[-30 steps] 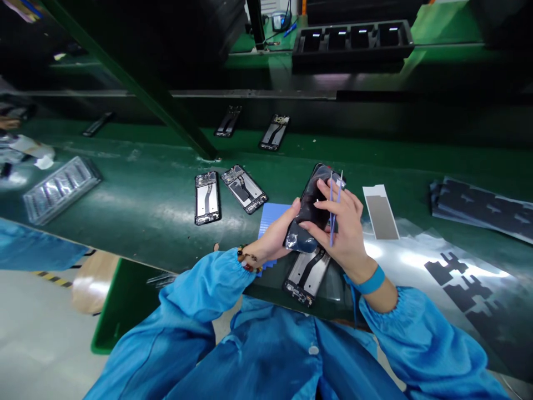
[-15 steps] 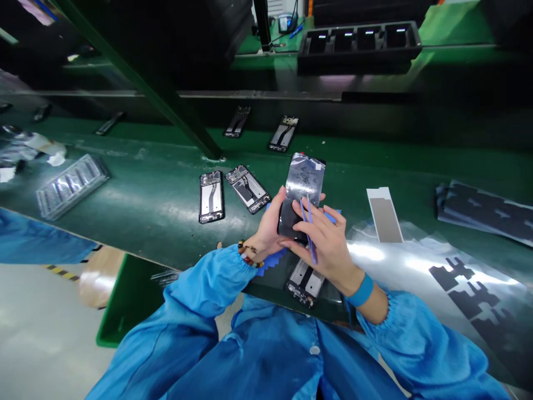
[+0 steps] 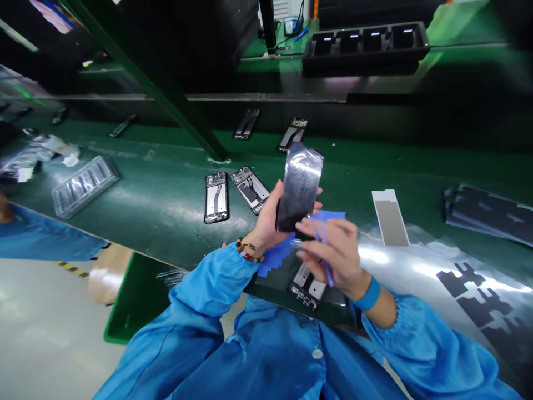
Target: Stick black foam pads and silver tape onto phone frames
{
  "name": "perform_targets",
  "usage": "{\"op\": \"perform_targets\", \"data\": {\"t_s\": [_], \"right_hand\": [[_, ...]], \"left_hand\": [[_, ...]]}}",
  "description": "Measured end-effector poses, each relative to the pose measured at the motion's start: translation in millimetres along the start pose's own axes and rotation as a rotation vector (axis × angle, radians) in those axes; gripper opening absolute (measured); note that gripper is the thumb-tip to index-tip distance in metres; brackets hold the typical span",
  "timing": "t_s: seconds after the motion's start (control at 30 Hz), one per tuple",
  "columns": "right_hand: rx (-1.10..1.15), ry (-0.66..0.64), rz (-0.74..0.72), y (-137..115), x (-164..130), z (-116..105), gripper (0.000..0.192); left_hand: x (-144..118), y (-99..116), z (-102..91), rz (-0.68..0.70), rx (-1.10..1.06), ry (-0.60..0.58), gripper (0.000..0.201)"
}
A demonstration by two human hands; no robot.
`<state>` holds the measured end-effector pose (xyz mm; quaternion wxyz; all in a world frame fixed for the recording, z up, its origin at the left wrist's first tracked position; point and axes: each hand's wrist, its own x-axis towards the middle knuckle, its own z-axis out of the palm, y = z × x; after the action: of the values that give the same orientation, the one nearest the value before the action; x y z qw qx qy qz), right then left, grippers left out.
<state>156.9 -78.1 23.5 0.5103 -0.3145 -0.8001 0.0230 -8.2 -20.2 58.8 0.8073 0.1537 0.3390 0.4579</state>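
The left hand (image 3: 266, 222) grips a phone panel (image 3: 298, 188) upright above the green bench (image 3: 166, 194), over a blue pad (image 3: 277, 256). The right hand (image 3: 333, 255), just below it, pinches blue tweezers (image 3: 321, 244). This looks like the film-peeling step; next needs a careful tweezer catch at the panel's lower edge.

Two open phone frames (image 3: 216, 196) (image 3: 250, 189) lie side by side on the green counter (image 3: 158, 194), two more (image 3: 245, 124) (image 3: 293, 134) farther back. A clear blister tray (image 3: 85, 185) sits left, a black tray (image 3: 365, 43) beyond.
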Motion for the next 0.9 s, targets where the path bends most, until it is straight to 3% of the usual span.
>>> {"op": "perform_targets", "data": {"t_s": [0.13,0.23,0.33,0.47,0.63,0.77,0.9], "right_hand": [[-0.053,0.288,0.345,21.5,24.2,-4.3,0.014],[-0.099,0.383,0.372,34.9,49.8,0.6,0.013],[-0.208,0.344,0.285,43.3,66.0,12.8,0.011],[-0.312,0.298,0.223,48.6,65.2,33.2,0.014],[-0.316,0.251,0.237,42.7,58.9,46.8,0.017],[-0.193,0.204,0.324,27.1,61.0,52.3,0.017],[-0.141,0.163,0.361,11.3,60.1,60.6,0.022]], "left_hand": [[-6.3,-31.8,3.1,-0.206,0.014,-0.003,0.052],[-11.9,-54.2,3.9,-0.172,0.049,-0.070,0.046],[-14.3,-63.9,3.5,-0.056,0.037,-0.075,0.043],[-11.5,-63.5,1.4,-0.124,-0.002,-0.049,0.048],[-9.3,-59.3,3.2,-0.094,-0.065,0.068,0.049],[-12.1,-52.1,7.2,-0.058,-0.119,0.082,0.049],[-14.3,-45.9,7.4,0.078,-0.167,0.140,0.041]]}}
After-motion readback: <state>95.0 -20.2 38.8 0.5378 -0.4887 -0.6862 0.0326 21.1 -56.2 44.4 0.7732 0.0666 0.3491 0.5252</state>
